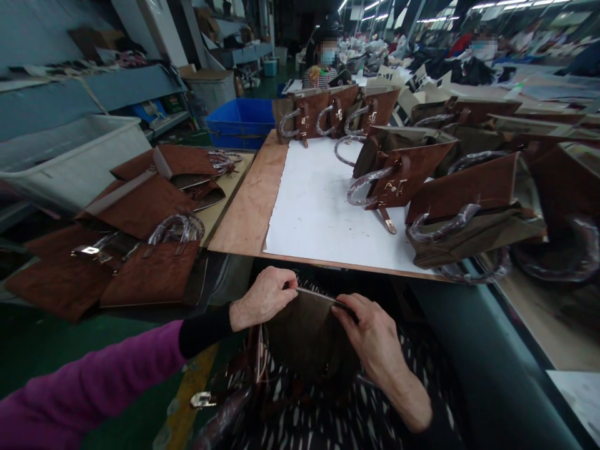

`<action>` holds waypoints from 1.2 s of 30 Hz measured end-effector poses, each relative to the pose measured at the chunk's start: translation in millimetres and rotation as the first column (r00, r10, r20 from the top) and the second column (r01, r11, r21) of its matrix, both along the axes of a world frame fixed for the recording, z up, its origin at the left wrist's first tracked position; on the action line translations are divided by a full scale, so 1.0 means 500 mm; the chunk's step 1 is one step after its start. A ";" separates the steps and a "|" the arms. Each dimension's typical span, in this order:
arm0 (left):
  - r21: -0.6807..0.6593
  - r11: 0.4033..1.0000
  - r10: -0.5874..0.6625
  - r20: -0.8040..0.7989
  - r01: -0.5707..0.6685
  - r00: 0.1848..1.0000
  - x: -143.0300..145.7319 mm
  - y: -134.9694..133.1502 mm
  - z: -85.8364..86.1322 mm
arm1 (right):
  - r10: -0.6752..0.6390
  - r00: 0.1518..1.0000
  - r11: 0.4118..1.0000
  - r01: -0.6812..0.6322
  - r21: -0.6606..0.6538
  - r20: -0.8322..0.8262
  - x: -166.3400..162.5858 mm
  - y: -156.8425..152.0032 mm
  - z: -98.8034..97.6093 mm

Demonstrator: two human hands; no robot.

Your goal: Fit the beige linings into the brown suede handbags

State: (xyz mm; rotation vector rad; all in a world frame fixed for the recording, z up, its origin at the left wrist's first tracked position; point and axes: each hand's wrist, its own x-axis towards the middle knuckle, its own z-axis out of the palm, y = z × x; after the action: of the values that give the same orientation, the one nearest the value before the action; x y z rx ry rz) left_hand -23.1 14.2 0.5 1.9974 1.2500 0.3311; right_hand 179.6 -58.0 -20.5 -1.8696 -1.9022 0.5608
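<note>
A handbag (304, 340) with a dark olive-brown panel rests on my lap, over a black-and-white patterned garment. My left hand (268, 295) pinches the left end of the panel's pale top edge between thumb and fingers. At the right end of that same edge, my right hand (370, 331) grips with thumb below and fingers above. The edge runs nearly straight between the two hands. A metal clasp (203, 400) and a plastic-wrapped handle (225, 415) hang at the bag's lower left. The rest of the bag is dark and partly hidden.
Several brown handbags (412, 175) with wrapped handles stand on the table at right, partly on a white sheet (319, 206). More brown bags (145, 200) are piled at left. Beyond are a blue bin (241, 128), a pale tub (94, 150) and a masked person (323, 75).
</note>
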 end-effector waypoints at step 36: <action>0.029 0.998 0.048 -0.012 -0.048 0.999 -0.010 0.004 -0.008 | 0.098 0.995 0.941 -0.086 -0.328 0.020 -0.066 0.068 0.063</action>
State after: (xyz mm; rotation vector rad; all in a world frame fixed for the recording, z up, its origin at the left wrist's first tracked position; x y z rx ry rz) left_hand -28.1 16.4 -3.4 1.9989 1.3096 0.3625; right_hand 146.8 -23.9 10.9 -2.0057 -2.0283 0.9298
